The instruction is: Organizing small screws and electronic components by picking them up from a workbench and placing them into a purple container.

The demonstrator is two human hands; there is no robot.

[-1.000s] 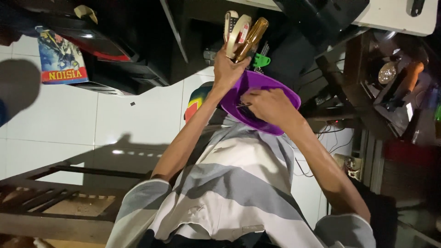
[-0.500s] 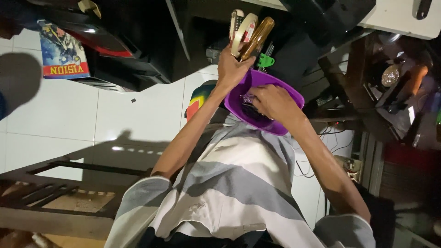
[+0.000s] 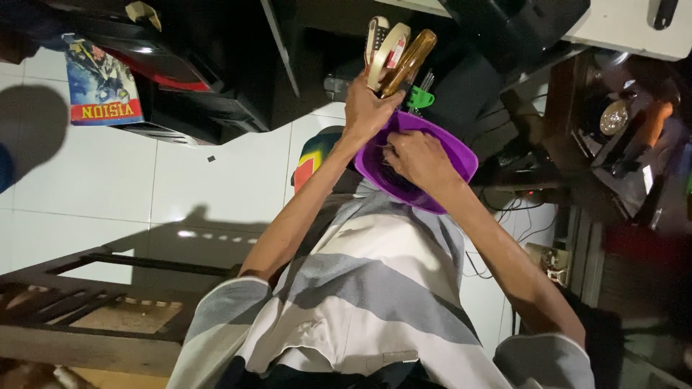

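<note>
The left hand [image 3: 369,108] is closed around a bundle of tools: a roll of tape [image 3: 386,45], an amber screwdriver handle [image 3: 411,57] and a pale flat tool [image 3: 375,32] beside them. Their long axes run up and away from the fingers, fanning slightly to the right in the picture. The right hand [image 3: 418,155] sits just beside and below the left, reaching into a purple bowl [image 3: 458,155]; its fingers are curled down inside, but whether they pinch anything cannot be told, since the bowl's contents are dark and hidden. The bowl rests against the person's striped shirt [image 3: 375,288], touching both hands, the right being deeper in it. A green clip-like piece [image 3: 419,97] lies just past the bowl's far rim. Further left of the fingers lie white floor tiles [image 3: 94,187] and a colourful booklet [image 3: 101,90].
</note>
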